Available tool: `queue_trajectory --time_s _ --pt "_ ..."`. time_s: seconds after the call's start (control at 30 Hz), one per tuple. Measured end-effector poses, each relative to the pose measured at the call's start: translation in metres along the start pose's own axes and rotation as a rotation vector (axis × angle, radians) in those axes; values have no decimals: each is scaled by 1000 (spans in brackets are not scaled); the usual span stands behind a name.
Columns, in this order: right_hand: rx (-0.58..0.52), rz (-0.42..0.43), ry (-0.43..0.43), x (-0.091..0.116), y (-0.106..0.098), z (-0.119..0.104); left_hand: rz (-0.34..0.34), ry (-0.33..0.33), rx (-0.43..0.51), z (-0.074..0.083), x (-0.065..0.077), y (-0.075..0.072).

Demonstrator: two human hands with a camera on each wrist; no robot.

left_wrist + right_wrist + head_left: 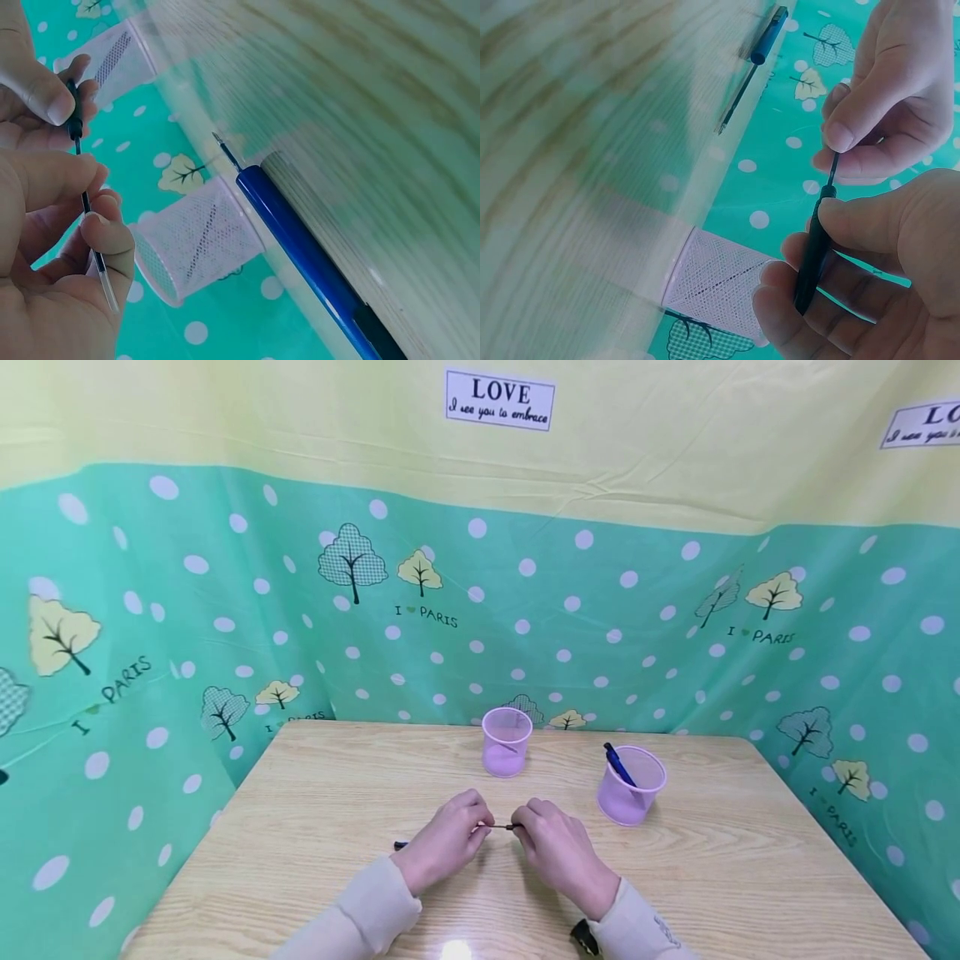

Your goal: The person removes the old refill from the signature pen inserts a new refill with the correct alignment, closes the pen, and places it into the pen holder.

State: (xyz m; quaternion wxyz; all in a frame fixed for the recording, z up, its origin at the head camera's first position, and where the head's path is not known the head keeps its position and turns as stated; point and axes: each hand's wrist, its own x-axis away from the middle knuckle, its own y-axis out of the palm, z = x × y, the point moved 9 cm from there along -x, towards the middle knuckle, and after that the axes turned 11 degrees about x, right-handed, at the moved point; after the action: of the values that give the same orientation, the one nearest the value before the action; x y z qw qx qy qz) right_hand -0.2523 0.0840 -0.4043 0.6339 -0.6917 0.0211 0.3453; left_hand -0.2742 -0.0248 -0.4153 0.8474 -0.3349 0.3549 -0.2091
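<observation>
My left hand (450,835) pinches a thin pen refill (103,277), dark along most of its length with a clear tail end. Opposite it, my right hand (558,852) grips a black pen barrel (811,262) between thumb and fingers. The refill spans the short gap between the hands, and its front end sits in the mouth of the barrel. Both hands are over the middle of the table. Beside my left wrist a blue pen barrel (300,259) lies on the wood, with a refill tip (225,150) sticking out of one end.
A lilac mesh pen cup (504,760) stands beyond the hands on the wooden table (337,777). To the right, a second lilac cup (626,802) holds a blue pen (618,764). A dark object (583,937) shows beside my right sleeve. Polka-dot curtain (525,652) surrounds the table.
</observation>
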Motion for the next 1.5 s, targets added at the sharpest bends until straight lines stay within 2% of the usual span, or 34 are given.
queue_trajectory --time_s 0.17,0.7,1.5 --pt "-2 -2 1 0 0 0 8 11 -20 2 0 0" --pt "-8 -20 -6 -1 1 0 13 -38 -134 0 2 0" --pt "-7 -27 -16 1 3 -1 -4 -97 -169 -3 3 1"
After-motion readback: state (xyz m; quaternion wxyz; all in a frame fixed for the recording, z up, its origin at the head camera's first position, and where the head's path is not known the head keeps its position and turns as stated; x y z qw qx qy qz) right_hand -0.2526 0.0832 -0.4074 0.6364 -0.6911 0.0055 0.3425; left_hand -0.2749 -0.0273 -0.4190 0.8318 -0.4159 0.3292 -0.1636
